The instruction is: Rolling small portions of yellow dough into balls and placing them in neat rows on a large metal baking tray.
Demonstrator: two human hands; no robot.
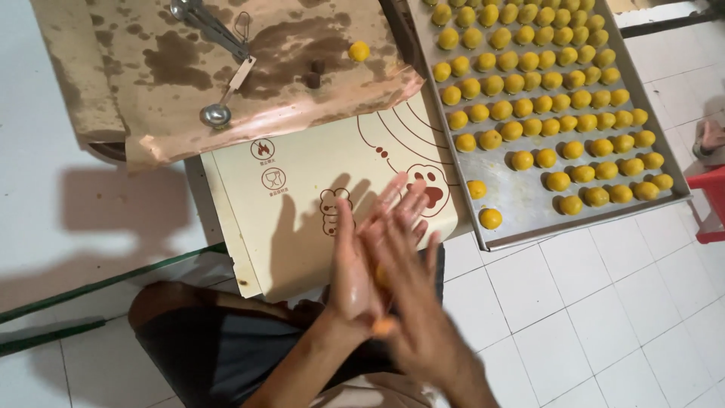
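— What sits between the palms?
— A small yellow-orange dough lump (384, 326), pressed between the left hand (352, 264) and right hand (404, 264), both flat, fingers straight.
— And around them?
— A cream silicone mat (302, 196) below; at right, a metal baking tray (521, 204) lined with rows of yellow dough balls (529, 83).

yellow dough balls (529, 106), grey tray (521, 198), seemingly stained brown paper (226, 68)

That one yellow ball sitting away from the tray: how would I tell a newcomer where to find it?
Start at the stained brown paper left of the metal baking tray. Near that paper's right edge lies a single yellow dough ball. Unlike the many balls lined up in rows on the tray, it sits alone on paper.
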